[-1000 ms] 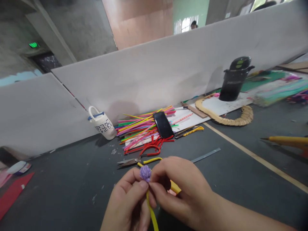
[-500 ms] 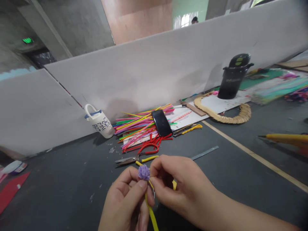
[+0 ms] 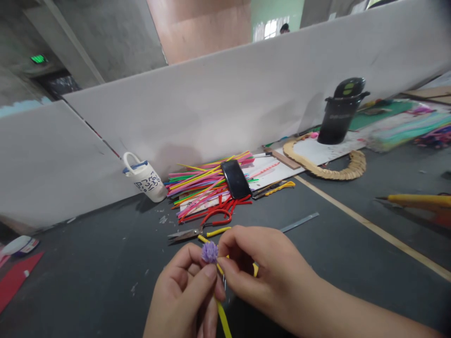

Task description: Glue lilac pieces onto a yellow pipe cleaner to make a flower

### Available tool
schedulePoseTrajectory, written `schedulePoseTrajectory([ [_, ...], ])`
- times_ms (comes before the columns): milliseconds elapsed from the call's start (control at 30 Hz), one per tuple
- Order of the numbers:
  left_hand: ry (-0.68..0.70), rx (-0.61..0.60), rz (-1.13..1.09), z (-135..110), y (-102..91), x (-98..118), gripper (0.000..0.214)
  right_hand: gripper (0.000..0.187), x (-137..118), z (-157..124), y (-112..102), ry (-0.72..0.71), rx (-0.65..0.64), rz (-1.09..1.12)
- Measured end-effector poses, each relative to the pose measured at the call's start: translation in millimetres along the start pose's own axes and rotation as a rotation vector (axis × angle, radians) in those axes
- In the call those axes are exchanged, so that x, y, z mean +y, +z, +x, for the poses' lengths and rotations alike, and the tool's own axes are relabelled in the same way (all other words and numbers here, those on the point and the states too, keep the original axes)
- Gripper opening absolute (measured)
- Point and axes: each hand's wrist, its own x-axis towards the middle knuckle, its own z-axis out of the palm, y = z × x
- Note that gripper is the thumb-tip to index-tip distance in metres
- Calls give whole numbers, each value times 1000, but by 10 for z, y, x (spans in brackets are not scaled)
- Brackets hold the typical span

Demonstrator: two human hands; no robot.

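Note:
Between my hands is a small purple pompom-like flower [image 3: 210, 252]. My left hand [image 3: 190, 291] pinches it from the left and below, thumb against its lower edge. A yellow strip [image 3: 224, 319] hangs down beside my left fingers; whether it joins the flower is hidden. My right hand [image 3: 260, 272] has thumb and forefinger pressed together at the flower's right edge; what lies between those fingertips is too small to make out. Just beyond my hands lie red-handled scissors [image 3: 200, 229] and a short yellow piece [image 3: 218, 232].
Colourful craft stems [image 3: 197, 183] lie under a black phone [image 3: 236, 179]. A white cup [image 3: 146, 180] stands left, a black tumbler [image 3: 340, 115] right. Also around are a metal ruler [image 3: 299, 222], a braided tan ring [image 3: 327, 173], yellow-handled pliers [image 3: 419, 201] and red paper [image 3: 17, 281].
My right thumb and forefinger have shifted very slightly at the flower's edge. The flower stays between my hands, and the view has moved a little.

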Motion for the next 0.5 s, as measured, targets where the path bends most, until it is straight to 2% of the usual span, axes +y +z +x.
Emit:
schedulePoseTrajectory([
  [100,-6,-3,27,-1,1,-3,32,9,5,6,-7,-37,12,-26],
  [367,1,23,-29,16,22,-2,31,16,43,-13,-9,-308,114,-249],
  [500,-28,-30,-56,28,0,31,30,7,37,-6,-38,-358,138,-204],
])
